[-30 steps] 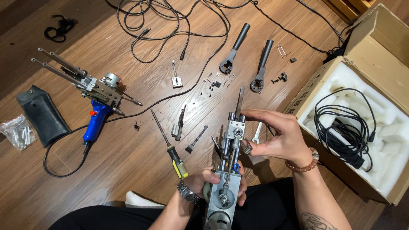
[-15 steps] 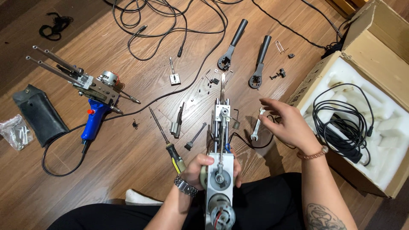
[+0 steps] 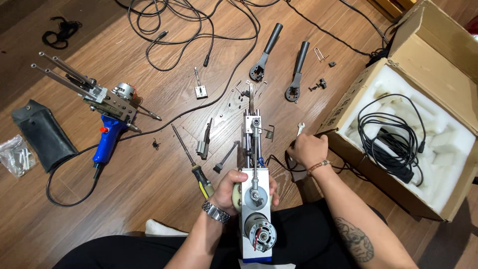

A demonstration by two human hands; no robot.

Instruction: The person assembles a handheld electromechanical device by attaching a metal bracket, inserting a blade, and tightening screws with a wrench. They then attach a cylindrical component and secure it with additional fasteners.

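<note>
**Tufting-gun frame held upright over a floor of loose parts**

While the person sits on the wooden floor, the left hand wraps around the side of a metal machine frame, fingers curled shut on its body just below a pale gear. The frame stands in front of the lap, its motor end nearest the camera and its long rods and needle pointing away, towards the scattered parts. The right hand is lowered to the floor just right of the frame, beside a small wrench; its fingers are bent down and bunched together, but whether they pinch anything cannot be told, since the back of the hand hides the fingertips.

A yellow-and-black screwdriver lies just left of the held frame, touching the floor near the left hand. Further left rests a complete tool with a blue handle, and beyond it a dark pouch and a small clear bag. Two black handles lie well ahead, among tiny screws and a coil spring. An open cardboard box with white foam and a coiled black cable sits to the right.
</note>
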